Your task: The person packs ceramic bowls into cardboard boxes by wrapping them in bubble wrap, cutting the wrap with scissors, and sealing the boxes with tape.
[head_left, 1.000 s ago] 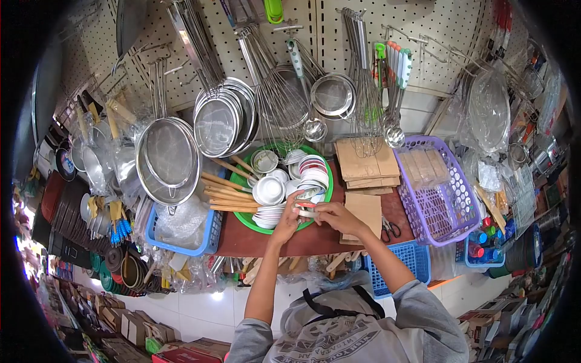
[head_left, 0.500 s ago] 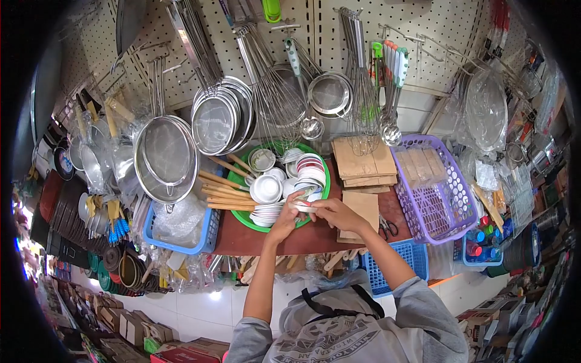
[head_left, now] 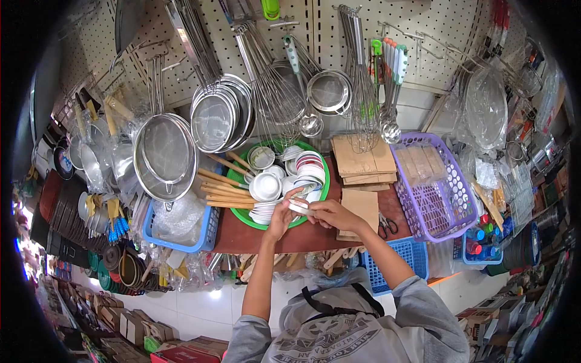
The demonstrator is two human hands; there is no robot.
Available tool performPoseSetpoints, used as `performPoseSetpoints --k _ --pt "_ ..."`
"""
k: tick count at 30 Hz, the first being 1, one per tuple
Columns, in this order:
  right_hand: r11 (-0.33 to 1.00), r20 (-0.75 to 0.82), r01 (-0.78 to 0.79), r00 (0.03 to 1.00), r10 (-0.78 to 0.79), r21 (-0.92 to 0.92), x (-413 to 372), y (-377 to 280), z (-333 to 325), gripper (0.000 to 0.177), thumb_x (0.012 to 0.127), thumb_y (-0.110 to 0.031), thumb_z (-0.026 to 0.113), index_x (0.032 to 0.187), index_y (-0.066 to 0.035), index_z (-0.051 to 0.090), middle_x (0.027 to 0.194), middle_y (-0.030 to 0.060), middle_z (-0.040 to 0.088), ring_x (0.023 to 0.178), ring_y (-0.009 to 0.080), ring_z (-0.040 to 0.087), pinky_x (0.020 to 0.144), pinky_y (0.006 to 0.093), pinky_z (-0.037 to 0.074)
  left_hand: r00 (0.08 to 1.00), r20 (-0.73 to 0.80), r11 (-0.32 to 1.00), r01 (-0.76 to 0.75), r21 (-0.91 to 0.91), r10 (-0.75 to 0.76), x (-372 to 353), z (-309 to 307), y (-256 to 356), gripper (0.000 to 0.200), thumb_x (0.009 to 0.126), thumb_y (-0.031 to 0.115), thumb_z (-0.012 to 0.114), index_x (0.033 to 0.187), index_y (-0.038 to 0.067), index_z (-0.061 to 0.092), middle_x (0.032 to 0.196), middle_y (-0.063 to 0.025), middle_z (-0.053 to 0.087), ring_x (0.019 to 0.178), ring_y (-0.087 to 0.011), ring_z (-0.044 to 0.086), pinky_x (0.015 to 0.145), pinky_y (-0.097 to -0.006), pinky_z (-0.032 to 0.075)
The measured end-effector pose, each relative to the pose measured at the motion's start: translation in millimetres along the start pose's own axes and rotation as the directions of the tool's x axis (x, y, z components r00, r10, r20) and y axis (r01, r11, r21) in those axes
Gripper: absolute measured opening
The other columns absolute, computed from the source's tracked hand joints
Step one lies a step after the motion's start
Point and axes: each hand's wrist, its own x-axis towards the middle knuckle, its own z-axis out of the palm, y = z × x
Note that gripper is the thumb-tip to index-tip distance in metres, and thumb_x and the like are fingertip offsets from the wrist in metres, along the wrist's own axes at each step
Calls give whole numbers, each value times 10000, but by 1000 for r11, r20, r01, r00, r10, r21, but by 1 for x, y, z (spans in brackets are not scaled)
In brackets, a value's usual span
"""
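Both hands meet over the front right of a green basin [head_left: 327, 190]. Between them is a small white round thing [head_left: 299, 207] with a pale rim, tilted on its edge; its kind does not show clearly. My left hand [head_left: 281, 219] is closed around its left side. My right hand [head_left: 332, 215] pinches its right edge with the fingertips. Just behind the hands, white bowls [head_left: 265, 187] and stacks of small white dishes [head_left: 263, 212] fill the basin. Wooden handles [head_left: 225, 190] stick out over its left rim.
Brown cardboard sheets [head_left: 359, 210] lie right of the basin, with scissors [head_left: 388, 226] beside them. A purple basket [head_left: 433, 221] stands farther right, a blue basket [head_left: 399, 260] below the table edge. Strainers [head_left: 164, 151] and whisks [head_left: 363, 97] hang close above from the pegboard.
The white thing has turned between my hands and shows more of its side. My right hand has shifted slightly with it; the left keeps its hold.
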Motion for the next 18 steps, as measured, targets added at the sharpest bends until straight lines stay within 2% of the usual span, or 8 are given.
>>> performPoseSetpoints --k 2,5,8,11,14,18 --pt "999 -23 -4 1000 3 -42 0 7 0 258 987 -186 472 813 -12 550 731 9 516 562 78 476 507 248 386 998 42 998 -55 27 54 0 4 2 640 926 374 576 1449 71 365 1107 -53 571 1104 -175 537 969 -328 410" --pt "997 -61 -57 997 55 -46 1 16 -2 247 977 -160 444 809 -11 549 721 10 507 557 79 474 508 247 382 988 35 863 -146 483 147 3 -5 -11 587 940 371 540 1420 57 414 1124 -60 588 1072 -163 538 968 -320 394" --pt "999 -37 -41 998 41 -4 0 18 -6 237 964 -138 424 813 -10 554 710 12 507 549 79 472 509 249 379 995 37 883 -95 460 88 4 -9 -14 552 940 369 541 1386 55 457 1115 -52 585 1059 -144 522 948 -300 386" --pt "999 3 -8 1000 8 39 -2 9 -3 237 967 -141 432 819 -9 562 698 15 515 542 79 470 511 250 380 999 -28 955 -7 296 16 3 -5 -11 766 852 567 588 1398 50 438 1104 -47 582 1102 -162 537 989 -297 378" --pt "1000 0 19 1000 -19 22 -4 6 -2 240 978 -156 455 826 -8 567 699 16 529 542 79 472 511 249 380 1000 0 986 6 165 -6 4 -6 -7 771 858 564 582 1403 41 425 1107 -43 578 1092 -166 542 999 -315 373" --pt "998 -51 -17 999 14 -61 -2 19 -3 232 988 -173 486 848 -9 572 725 16 545 545 80 483 512 247 384 996 16 888 -81 452 82 10 -14 -17 766 878 565 526 1416 34 403 1116 -51 581 1093 -177 546 1008 -318 370"
